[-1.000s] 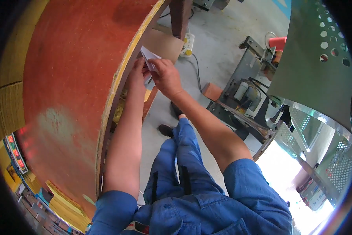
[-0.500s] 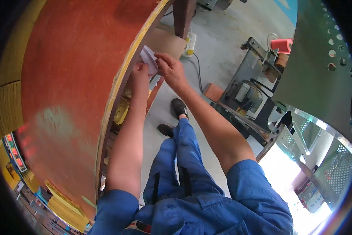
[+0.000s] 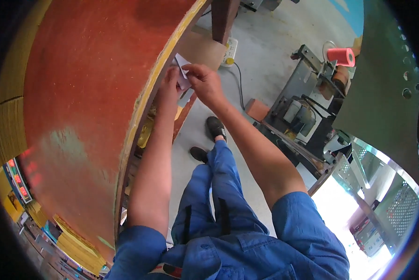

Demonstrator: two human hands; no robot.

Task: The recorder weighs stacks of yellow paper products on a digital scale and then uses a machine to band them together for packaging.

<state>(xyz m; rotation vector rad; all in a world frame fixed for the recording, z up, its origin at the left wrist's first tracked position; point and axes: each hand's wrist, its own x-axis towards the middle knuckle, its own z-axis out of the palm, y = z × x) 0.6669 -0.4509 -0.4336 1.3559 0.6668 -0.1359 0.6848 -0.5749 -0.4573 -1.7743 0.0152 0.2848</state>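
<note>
Just under the edge of the red tabletop, a small sheet of white paper [image 3: 183, 82] is between my two hands. It looks folded or creased, with one corner pointing up past my fingers. My left hand [image 3: 169, 84] grips the paper's near side, partly in the shade of the table edge. From the right, my right hand [image 3: 205, 85] pinches the paper between thumb and bent fingers. Behind the paper lies a brown board [image 3: 202, 49] on a low shelf.
The worn red tabletop [image 3: 88, 93] fills the left, with stacked yellow-brown sheets [image 3: 79, 242] by it. A white power strip [image 3: 230, 51] with a cable lies on the floor. To the right stand a machine [image 3: 298, 114], a pink roll [image 3: 341, 57] and a green metal panel [image 3: 382, 79].
The paper has turned and now shows a pointed corner on top. My right fingers have closed over its upper part, and my left hand has shifted slightly upward.
</note>
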